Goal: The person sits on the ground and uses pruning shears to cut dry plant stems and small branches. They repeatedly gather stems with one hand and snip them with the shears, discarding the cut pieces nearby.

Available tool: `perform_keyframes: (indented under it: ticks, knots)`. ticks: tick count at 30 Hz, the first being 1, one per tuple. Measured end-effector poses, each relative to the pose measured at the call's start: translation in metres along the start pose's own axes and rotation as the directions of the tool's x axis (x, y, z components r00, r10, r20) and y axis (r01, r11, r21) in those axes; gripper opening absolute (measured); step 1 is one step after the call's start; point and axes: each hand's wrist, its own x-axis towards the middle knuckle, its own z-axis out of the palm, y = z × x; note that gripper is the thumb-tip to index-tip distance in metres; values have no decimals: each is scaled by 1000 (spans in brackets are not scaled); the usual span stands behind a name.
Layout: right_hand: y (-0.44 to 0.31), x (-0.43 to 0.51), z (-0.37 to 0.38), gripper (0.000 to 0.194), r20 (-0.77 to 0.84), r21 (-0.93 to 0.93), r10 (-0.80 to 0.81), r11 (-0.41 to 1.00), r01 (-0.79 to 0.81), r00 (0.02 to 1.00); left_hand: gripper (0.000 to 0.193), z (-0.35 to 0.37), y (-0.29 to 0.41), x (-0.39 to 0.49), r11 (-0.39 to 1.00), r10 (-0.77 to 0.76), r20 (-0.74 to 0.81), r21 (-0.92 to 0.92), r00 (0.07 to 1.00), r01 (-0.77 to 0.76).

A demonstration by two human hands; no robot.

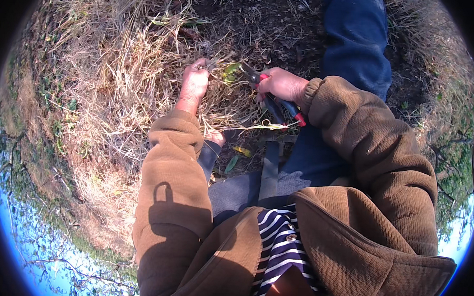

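My left hand (195,82) is closed on thin stems above a mound of dry straw (145,60). My right hand (282,85) grips a pliers-like hand tool (280,104) with dark jaws and dark handles marked in red; whether it is pliers or pruning shears cannot be told. Its jaws point to the left, at a small yellow-green plant clump (230,72) between both hands. I cannot tell whether they touch it. A long pale stem (257,127) runs below the tool's handle ends.
My leg in blue trousers (356,42) stretches forward at the right. A bare foot (215,137) shows beside my left sleeve. A yellow leaf (243,151) and a green leaf (231,164) lie near a grey flat strip (270,169). Dark soil (262,18) lies ahead.
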Motion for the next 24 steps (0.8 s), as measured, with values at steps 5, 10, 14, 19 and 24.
perform_keyframes:
  ticks: [5,10,14,19,24]
  knots:
    - [4,13,8,10,22,19,-26,999,26,999,38,-12,3,-5,883,-86,-18,-465,996,68]
    - [-20,50,15,18,-51,-276,-63,960,47,997,38,-11,5,-4,923,-121,-20,-371,992,105]
    - [-39,68,27,27,-88,-604,-333,767,216,939,28,-14,4,1,979,49,138,191,989,-76]
    - [-24,40,11,15,81,-93,-60,993,68,995,30,-39,-3,-3,976,-131,-21,-181,991,125]
    - [-9,21,1,19,90,-202,63,978,-43,994,29,-55,-12,-8,827,-148,43,-543,988,147]
